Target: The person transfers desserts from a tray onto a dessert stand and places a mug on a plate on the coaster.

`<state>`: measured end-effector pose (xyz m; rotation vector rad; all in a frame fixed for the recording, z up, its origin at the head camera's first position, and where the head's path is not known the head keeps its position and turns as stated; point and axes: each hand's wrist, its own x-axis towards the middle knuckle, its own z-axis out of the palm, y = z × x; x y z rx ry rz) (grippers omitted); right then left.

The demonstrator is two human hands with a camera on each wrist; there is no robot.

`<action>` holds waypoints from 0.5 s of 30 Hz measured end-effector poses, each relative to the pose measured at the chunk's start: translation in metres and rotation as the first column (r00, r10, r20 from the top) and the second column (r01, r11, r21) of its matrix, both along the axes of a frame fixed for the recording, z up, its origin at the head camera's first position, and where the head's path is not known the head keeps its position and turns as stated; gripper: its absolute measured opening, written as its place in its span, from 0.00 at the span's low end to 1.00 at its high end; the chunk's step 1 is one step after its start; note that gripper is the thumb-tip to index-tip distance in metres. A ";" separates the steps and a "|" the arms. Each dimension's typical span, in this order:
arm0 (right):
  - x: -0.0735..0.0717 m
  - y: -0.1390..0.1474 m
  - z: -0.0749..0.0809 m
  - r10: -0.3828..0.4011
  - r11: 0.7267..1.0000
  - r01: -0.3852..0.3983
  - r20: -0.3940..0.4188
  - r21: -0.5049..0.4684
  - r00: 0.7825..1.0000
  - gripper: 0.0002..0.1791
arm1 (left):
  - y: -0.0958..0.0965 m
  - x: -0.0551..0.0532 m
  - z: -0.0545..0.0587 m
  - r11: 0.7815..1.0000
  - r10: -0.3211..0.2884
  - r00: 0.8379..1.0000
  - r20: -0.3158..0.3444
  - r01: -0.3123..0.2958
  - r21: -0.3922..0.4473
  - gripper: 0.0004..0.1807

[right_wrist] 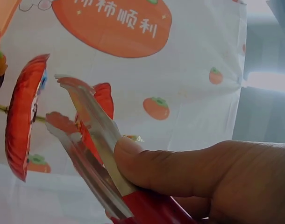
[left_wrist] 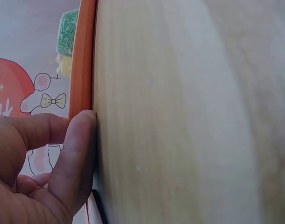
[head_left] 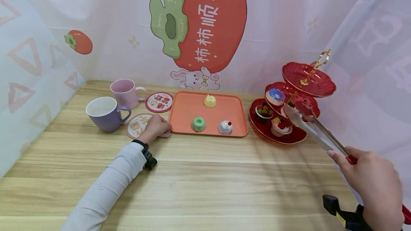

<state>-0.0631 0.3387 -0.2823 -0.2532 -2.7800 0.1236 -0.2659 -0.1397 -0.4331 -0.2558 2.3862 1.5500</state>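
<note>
Steel tongs (head_left: 308, 129), tips parted, slant towards the middle tier of a glossy red three-tier stand (head_left: 318, 83) by the tabletop's (head_left: 205, 184) back right corner; the right hand (head_left: 374, 177) grips them far back, likely for reach. Near the back edge, the left hand (head_left: 156, 128) pinches a smooth orange tray's (head_left: 186, 106) front left corner, apparently steadying it under three small, rounded cakes (head_left: 198, 124).

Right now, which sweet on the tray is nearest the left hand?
The green sweet, front left; the yellow one sits farther back, the white one farther right.
</note>
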 end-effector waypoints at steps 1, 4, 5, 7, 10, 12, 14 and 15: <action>0.001 -0.003 -0.001 0.022 1.000 -0.022 -0.022 0.003 1.000 0.30 | 0.000 0.000 0.000 1.000 0.001 1.000 0.002 -0.001 0.002 0.07; 0.001 -0.009 -0.004 0.091 0.996 -0.090 -0.068 0.010 0.994 0.25 | 0.000 0.001 0.001 1.000 0.001 1.000 0.006 -0.001 0.002 0.06; 0.000 -0.012 -0.006 0.118 0.993 -0.118 -0.080 0.011 0.990 0.24 | 0.000 0.001 0.002 1.000 0.003 1.000 0.008 -0.003 0.003 0.06; -0.002 -0.016 -0.009 0.160 0.987 -0.161 -0.086 0.002 0.983 0.23 | 0.000 0.002 0.002 1.000 0.008 1.000 0.011 -0.008 0.002 0.06; -0.005 -0.023 -0.016 0.228 0.973 -0.230 -0.076 -0.016 0.971 0.19 | 0.000 0.002 0.003 1.000 0.011 1.000 0.012 -0.011 -0.002 0.06; -0.007 -0.027 -0.021 0.256 0.966 -0.258 -0.052 -0.031 0.965 0.16 | 0.000 0.002 0.003 1.000 0.014 1.000 0.014 -0.014 -0.002 0.06; -0.010 -0.033 -0.026 0.281 0.959 -0.281 -0.026 -0.040 0.959 0.13 | 0.000 0.002 0.004 1.000 0.014 1.000 0.016 -0.014 0.001 0.06; -0.012 -0.035 -0.028 0.285 0.958 -0.285 -0.007 -0.041 0.958 0.12 | 0.001 0.002 0.004 1.000 0.014 1.000 0.017 -0.014 0.003 0.06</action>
